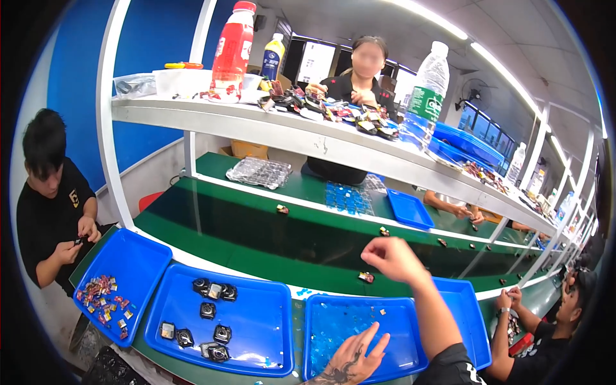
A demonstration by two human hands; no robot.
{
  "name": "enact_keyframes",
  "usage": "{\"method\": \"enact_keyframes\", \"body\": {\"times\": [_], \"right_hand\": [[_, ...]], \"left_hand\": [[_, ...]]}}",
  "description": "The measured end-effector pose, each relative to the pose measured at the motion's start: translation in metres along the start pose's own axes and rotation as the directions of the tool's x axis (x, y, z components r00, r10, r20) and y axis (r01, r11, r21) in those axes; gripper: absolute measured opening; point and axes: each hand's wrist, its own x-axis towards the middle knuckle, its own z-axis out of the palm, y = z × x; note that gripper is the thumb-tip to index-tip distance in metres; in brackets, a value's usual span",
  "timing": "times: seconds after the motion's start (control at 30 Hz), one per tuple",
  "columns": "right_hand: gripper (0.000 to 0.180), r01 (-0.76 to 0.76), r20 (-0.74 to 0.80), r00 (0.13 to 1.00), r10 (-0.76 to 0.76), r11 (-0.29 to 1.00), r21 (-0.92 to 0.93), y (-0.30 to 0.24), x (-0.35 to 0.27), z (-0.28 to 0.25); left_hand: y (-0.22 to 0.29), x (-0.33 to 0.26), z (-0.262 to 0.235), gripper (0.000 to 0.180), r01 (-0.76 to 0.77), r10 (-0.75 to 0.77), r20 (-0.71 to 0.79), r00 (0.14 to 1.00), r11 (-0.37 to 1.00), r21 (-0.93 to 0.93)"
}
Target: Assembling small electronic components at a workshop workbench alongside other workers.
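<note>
Left hand [351, 360] lies flat, fingers spread, holding nothing, in the shallow blue plastic tray [321, 308], while the right hand [391, 258] hovers loosely curled just beyond it over the green conveyor belt [256, 237], near a small dark part [366, 277].

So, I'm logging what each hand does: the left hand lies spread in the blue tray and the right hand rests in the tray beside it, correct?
Not quite. The head view shows the left hand spread in the blue tray, but the right hand is raised over the green belt, near a small part.

A red bottle [232, 51] and a clear bottle [427, 90] stand on the white shelf [256, 125] (among scattered small parts) — co-workers sit around.
</note>
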Motion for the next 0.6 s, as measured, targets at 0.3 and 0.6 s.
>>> {"method": "enact_keyframes", "body": {"times": [0.3, 0.6], "right_hand": [[0.024, 0.291, -0.384, 0.743, -0.548, 0.781, -0.552, -0.129, 0.075, -0.145], [0.037, 0.306, -0.181, 0.895, -0.407, 0.858, -0.413, -0.129, 0.106, -0.139]], "left_hand": [[0.003, 0.01, 0.0, 0.053, -0.036, 0.036, -0.007, 0.999, 0.999, 0.003], [0.008, 0.012, -0.009, 0.052, -0.045, 0.045, 0.012, 0.999, 0.999, 0.016]]}}
